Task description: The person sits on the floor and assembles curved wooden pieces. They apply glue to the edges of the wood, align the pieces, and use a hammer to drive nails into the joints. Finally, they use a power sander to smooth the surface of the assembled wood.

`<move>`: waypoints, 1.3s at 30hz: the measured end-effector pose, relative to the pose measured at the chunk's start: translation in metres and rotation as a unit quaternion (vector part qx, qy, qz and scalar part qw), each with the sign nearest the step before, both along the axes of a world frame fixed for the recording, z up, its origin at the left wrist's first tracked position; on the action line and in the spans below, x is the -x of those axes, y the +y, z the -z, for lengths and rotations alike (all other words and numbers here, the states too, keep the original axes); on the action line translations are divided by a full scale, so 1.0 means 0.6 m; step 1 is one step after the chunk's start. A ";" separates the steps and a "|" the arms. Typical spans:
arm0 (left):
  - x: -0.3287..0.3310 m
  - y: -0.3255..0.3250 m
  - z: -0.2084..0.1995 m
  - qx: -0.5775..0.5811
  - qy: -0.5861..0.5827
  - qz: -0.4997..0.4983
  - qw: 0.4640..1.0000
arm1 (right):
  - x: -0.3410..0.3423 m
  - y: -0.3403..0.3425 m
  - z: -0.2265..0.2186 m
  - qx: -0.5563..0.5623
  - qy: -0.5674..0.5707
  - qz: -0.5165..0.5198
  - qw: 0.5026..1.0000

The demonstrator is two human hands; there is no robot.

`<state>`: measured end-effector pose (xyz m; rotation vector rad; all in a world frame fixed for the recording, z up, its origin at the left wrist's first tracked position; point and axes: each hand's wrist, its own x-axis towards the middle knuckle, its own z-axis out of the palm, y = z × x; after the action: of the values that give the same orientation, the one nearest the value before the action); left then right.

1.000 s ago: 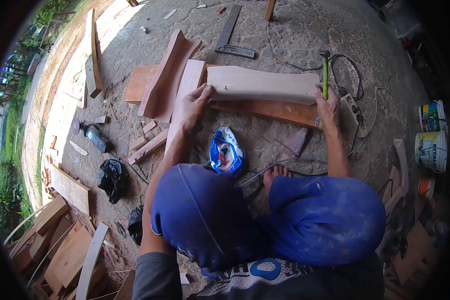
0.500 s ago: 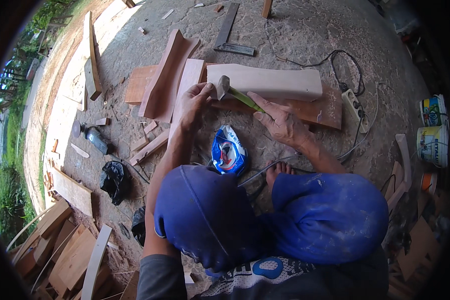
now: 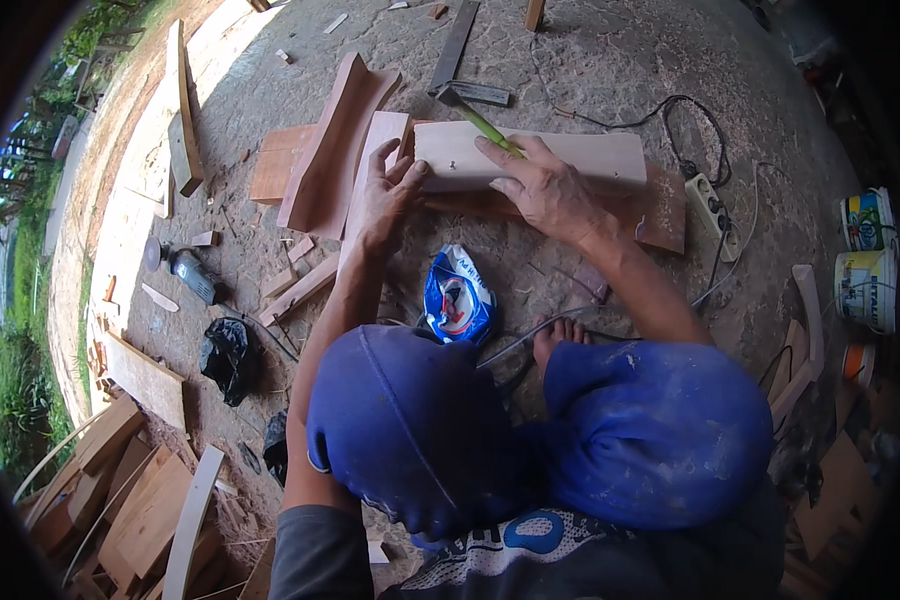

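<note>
My right hand point(image 3: 550, 190) grips the green handle of a hammer point(image 3: 482, 125), whose head is raised over the far edge of a pale shaped wooden piece point(image 3: 570, 160). A small nail point(image 3: 453, 163) stands up from that piece near its left end. Beside that end is my left hand point(image 3: 390, 200), its fingers apart and its fingertips against the wood. A narrow pale board point(image 3: 378, 140) passes under my left hand. To its left leans a curved reddish-brown wooden piece point(image 3: 335, 150). A flat brown board point(image 3: 665, 215) lies beneath the pale piece.
A blue and white bag point(image 3: 458, 298) lies nearer me, by my bare foot point(image 3: 558, 340). An angle grinder point(image 3: 192, 275) and black plastic bag point(image 3: 230, 360) are at left. Beyond lies a square point(image 3: 480, 95). A power strip point(image 3: 710, 212) with cords sits right; scrap wood point(image 3: 150, 500) fills the lower left.
The hammer has risen away from me, off the pale piece's left end. My left fingers have spread from their pinch, and the nail now shows in the wood.
</note>
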<state>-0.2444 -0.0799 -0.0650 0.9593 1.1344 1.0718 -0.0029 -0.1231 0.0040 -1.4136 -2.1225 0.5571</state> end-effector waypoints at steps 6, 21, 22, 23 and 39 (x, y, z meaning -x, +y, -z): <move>0.012 0.020 0.014 -0.048 0.066 0.091 0.993 | -0.005 0.051 0.031 0.008 -0.157 0.010 0.988; 0.056 0.042 -0.027 -0.327 0.434 0.289 0.788 | -0.001 0.045 0.036 -0.014 -0.214 0.013 0.977; 0.054 0.041 -0.026 -0.327 0.442 0.279 0.788 | -0.002 0.045 0.038 -0.012 -0.212 0.013 0.977; 0.052 0.039 -0.025 -0.327 0.449 0.269 0.787 | -0.002 0.045 0.039 -0.017 -0.209 0.012 0.978; 0.039 0.027 0.003 -0.375 0.429 0.179 0.802 | -0.005 0.045 0.049 -0.035 -0.208 0.018 0.977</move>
<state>-0.2677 -0.0640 -0.0667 2.3659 1.1353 0.7504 0.0002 -0.0964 -0.0255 -1.6382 -2.4001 0.1772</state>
